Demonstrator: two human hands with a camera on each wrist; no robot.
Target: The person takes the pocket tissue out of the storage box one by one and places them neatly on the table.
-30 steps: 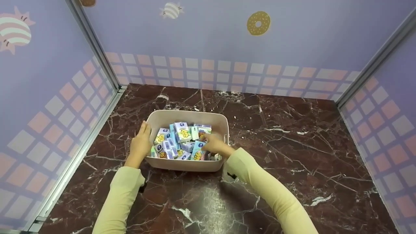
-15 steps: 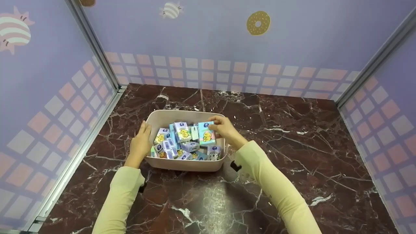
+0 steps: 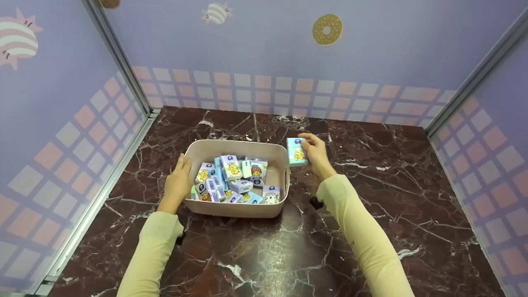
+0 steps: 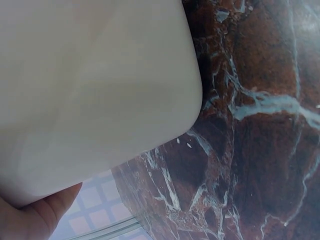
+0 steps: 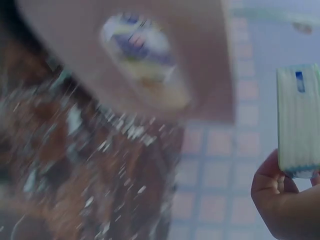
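In the head view, a beige plastic bin (image 3: pixel 239 210) stands on the floor, loosely filled with purple, blue and green packs of pocket tissues (image 3: pixel 231 168). Resting against the bin's left side is my left hand (image 3: pixel 177 183), its fingers fairly straight along the outside of the wall. My right hand (image 3: pixel 317 156) pinches a light-blue tissue pack (image 3: pixel 295 151) with a yellow cartoon print, held beyond the bin's right rim. The right wrist view shows the folded layers of this tissue pack (image 5: pixel 300 120) above the hand. The bin's pale outer wall (image 4: pixel 100 90) fills much of the left wrist view.
Dark red marble floor (image 3: pixel 371 198) with white veins surrounds the bin. Purple panels (image 3: pixel 264 49) with candy, doughnut and checkered prints enclose it at the back and both sides. The bin's right wall has an oval handle hole, with packs visible through it (image 5: pixel 142 55).
My right hand has lifted the light-blue tissue pack from the bin and carried it right, past the rim. The left hand and the bin have stayed in place.
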